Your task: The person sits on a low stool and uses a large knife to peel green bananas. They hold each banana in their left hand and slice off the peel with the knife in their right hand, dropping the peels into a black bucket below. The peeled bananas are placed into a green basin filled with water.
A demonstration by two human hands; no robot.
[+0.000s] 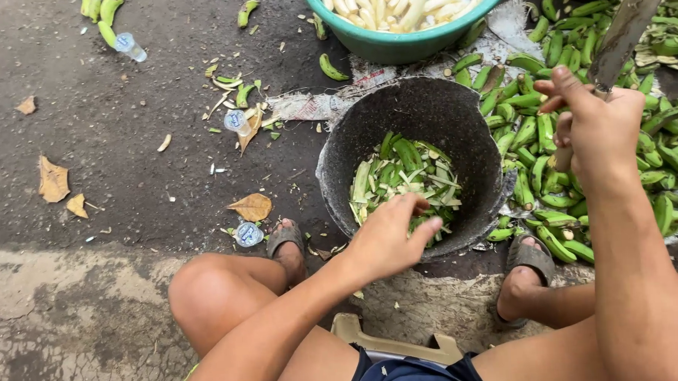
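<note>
The left hand (390, 238) hangs open over the peels (403, 181) in the black bucket (458, 117), seemingly between two bananas. The right hand (595, 122) at 3 o'clock is clamped on a knife (623, 29); next, a firm hold on a green banana (525, 131) is needed.

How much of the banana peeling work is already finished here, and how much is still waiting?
Done: peeled bananas fill the green basin, and green peels lie in the dark bucket. In hand: the right hand holds a knife; the left hand hangs over the bucket. Left: a large pile of unpeeled green bananas.

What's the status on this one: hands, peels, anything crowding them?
Left hand open over dark bucket of green peels. Right hand gripping big knife, blade up. Unpeeled green bananas piled beside bucket; nothing blocking.
</note>
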